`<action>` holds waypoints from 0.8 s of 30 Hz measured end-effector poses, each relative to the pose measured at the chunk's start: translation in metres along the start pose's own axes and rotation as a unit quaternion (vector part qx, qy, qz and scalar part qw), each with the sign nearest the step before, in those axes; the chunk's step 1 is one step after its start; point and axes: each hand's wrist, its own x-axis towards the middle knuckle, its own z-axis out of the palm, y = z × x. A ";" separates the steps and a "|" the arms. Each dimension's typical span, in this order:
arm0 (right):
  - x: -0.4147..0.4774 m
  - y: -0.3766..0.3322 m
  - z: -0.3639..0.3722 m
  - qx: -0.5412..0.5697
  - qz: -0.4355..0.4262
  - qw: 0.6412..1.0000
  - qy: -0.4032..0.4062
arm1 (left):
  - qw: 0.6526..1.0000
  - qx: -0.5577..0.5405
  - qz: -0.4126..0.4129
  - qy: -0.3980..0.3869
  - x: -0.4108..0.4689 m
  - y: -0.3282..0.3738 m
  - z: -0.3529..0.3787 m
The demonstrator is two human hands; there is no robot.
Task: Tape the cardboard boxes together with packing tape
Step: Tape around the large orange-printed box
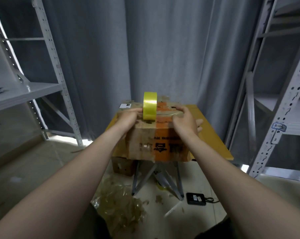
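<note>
A roll of yellow packing tape [150, 105] is stood on edge atop the cardboard box [156, 144], which is set on the yellow worktop [213, 135]. The roll is gripped at its left side by the left hand [128, 116]. Right of the roll, the right hand [185, 120] is laid on the box with fingers bent; whether anything is pinched cannot be told.
</note>
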 end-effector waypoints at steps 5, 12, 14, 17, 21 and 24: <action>0.012 0.009 0.000 0.006 -0.046 0.999 0.002 | 0.987 0.154 0.029 -0.034 0.008 -0.011 -0.001; 0.041 0.019 -0.010 -0.170 -0.159 0.966 -0.109 | 0.965 0.248 0.050 -0.067 0.024 -0.029 0.002; 0.042 0.013 -0.001 -0.215 -0.196 0.952 -0.096 | 0.957 0.279 0.059 -0.057 0.028 -0.031 0.003; 0.036 -0.005 0.026 -0.115 -0.240 0.956 -0.123 | 0.948 0.293 0.105 -0.058 0.037 -0.034 -0.001; 0.039 -0.023 0.042 0.019 -0.175 0.974 -0.141 | 0.955 0.241 0.136 -0.105 0.039 -0.042 -0.002; 0.039 -0.022 0.040 0.026 -0.168 0.976 -0.138 | 0.956 0.243 0.137 -0.095 0.042 -0.045 -0.002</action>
